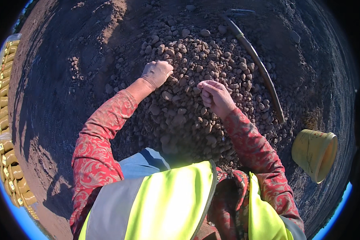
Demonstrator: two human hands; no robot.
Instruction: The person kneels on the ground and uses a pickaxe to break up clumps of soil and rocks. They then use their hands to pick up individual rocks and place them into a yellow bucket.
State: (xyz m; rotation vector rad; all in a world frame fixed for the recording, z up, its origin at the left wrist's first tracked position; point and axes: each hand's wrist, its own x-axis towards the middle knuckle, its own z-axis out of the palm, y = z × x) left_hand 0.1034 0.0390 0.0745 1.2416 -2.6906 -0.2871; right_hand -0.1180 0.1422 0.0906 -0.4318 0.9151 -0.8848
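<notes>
My left hand (157, 73) is over the upper left part of a heap of small brown, soil-covered lumps (210, 57). I cannot tell whether these are stones or tubers. The fingers of that hand are curled under, back of the hand upward, so what they may hold is hidden. Lower and to the right, my right hand (215, 95) hovers over the same heap with thumb and fingertips drawn together. Whether something small is pinched there is not clear. Larger rounded lumps (167, 96) lie between the two hands.
A pronged hoe with a curved wooden handle (259, 61) lies along the heap's right side. A yellow plastic bucket (303, 150) rests tipped on its side at right. Stacked filled yellow sacks (10, 157) line the far left. Loose dark soil (57, 99) surrounds the heap.
</notes>
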